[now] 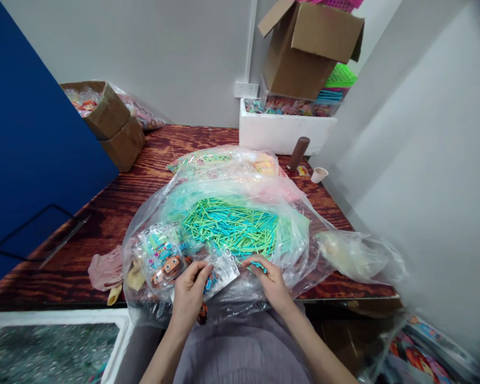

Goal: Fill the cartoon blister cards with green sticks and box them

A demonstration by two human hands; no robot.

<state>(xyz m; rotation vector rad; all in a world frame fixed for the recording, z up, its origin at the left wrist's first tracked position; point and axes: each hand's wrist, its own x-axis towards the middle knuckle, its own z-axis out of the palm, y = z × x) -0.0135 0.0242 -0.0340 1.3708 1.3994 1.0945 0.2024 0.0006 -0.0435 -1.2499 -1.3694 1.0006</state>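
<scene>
My left hand [192, 290] has thumb and fingers closed on the edge of a small clear and white printed packet [226, 268], with blue and brown parts showing in it. My right hand [271, 282] is curled around a small bunch of thin blue sticks [258, 265], whose ends poke out between the fingers. Just beyond both hands lies a heap of thin green and blue sticks [232, 224] in a large open clear plastic bag [144, 213]. A stack of printed packets with brown cartoon faces [162, 256] rests on the bag, left of my left hand.
Pink cloth [106, 269] lies at the table's left front. A knotted clear bag [352, 256] sits right. Behind are a brown cylinder [298, 153], a paper cup [319, 175] and a white foam box [284, 133] under a carton [304, 53]. A blue panel [36, 149] borders the left.
</scene>
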